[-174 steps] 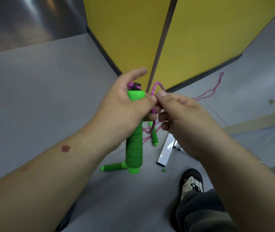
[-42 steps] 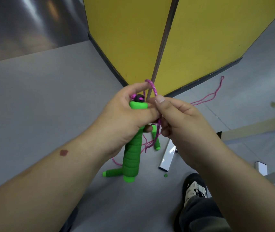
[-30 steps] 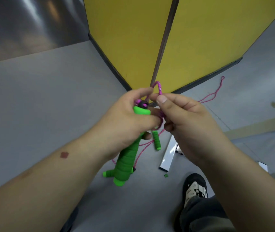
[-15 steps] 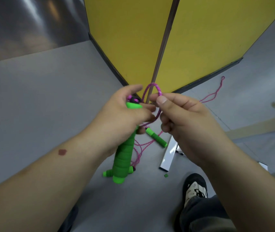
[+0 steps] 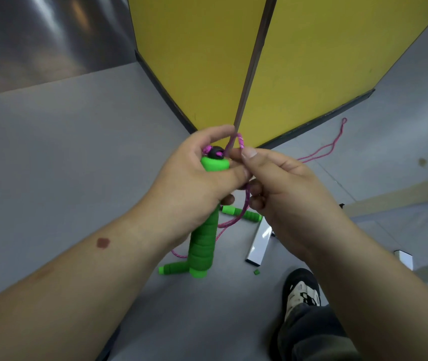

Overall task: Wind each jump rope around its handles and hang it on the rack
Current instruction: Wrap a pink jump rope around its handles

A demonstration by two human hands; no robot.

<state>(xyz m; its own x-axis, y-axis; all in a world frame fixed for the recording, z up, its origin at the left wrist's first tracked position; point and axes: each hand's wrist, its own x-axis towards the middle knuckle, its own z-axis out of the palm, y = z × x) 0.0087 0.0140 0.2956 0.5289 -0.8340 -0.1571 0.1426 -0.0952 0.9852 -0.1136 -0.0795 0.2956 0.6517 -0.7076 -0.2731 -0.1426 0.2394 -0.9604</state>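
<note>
While the left hand (image 5: 194, 183) wraps its fingers (image 5: 233, 175) tight round the upper part of a green foam handle (image 5: 203, 246), the handle hangs nearly upright, its black cap (image 5: 216, 152) poking out just above the thumb and its lower end pointing at the floor (image 5: 64, 152). The right hand (image 5: 285, 194) sits just beside the left, touching it, with thumb and forefinger pinched together on a pink rope (image 5: 241, 143) that arcs in a small loop over the cap. From that pinch the rope drops between the two hands, passes below the curled right fingers (image 5: 256, 203) and trails down to the floor.

Beneath the fingers, on the floor, lie two more green handles: one (image 5: 241, 213) just below the right knuckles, crossed by the hanging rope, and another (image 5: 174, 268) beside the lower end of the held handle. More pink rope (image 5: 330, 147) runs off beyond the right hand, along the foot of a yellow panel (image 5: 325, 56). A white bar (image 5: 258, 243) lies on the floor under the right wrist, and a shoe (image 5: 300, 293) shows nearer the person. No rope is wound on the shaft of the held handle where it shows.
</note>
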